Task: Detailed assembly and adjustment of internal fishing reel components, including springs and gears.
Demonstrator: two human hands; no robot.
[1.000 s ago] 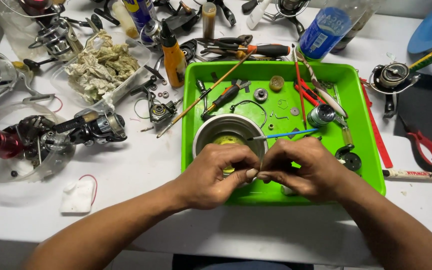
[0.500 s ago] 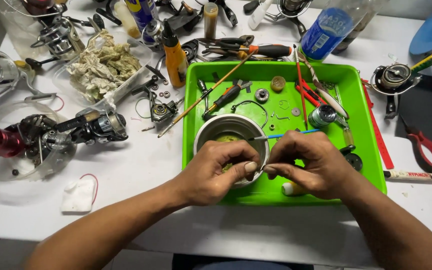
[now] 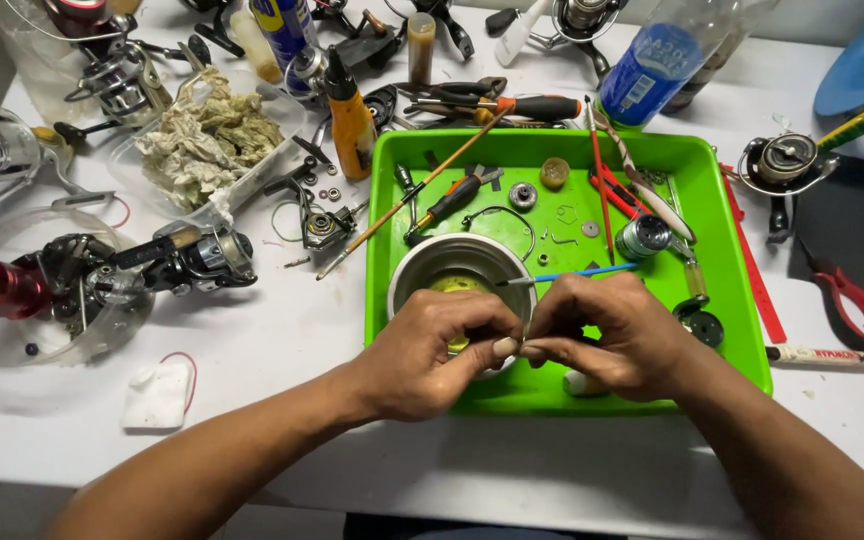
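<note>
My left hand (image 3: 432, 350) and my right hand (image 3: 607, 335) meet fingertip to fingertip over the near part of the green tray (image 3: 732, 300). Both are pinched narrow, thumb against forefinger, on something too small for me to make out between them. My right hand also carries a thin blue tool (image 3: 577, 273), whose shaft runs out from above my knuckles and whose tip points left across the top of the pinch.

Just behind and under my fingertips sits the round metal bowl (image 3: 442, 262), with something yellowish in its bottom; my left hand's fingers overlap its near rim. A small pale piece (image 3: 577, 384) lies under my right palm, at the tray's near wall.

Beyond my right hand, a small silver spool (image 3: 642, 236) stands in the tray, and a black round part (image 3: 700, 325) lies just to the right of my wrist. Farther out from the pinch lie a black-and-orange screwdriver (image 3: 452, 198), a long thin wooden brush (image 3: 412, 195) slanting over the tray's left wall, and 1 red stick (image 3: 600, 175).

Well to the left of my left hand, off the tray, a dark fishing reel (image 3: 167, 262) lies on the white table (image 3: 282, 330), with a tub of crumpled rags (image 3: 207, 140) behind it. Red-handled pliers (image 3: 852, 300) lie well to the right of my right hand.
</note>
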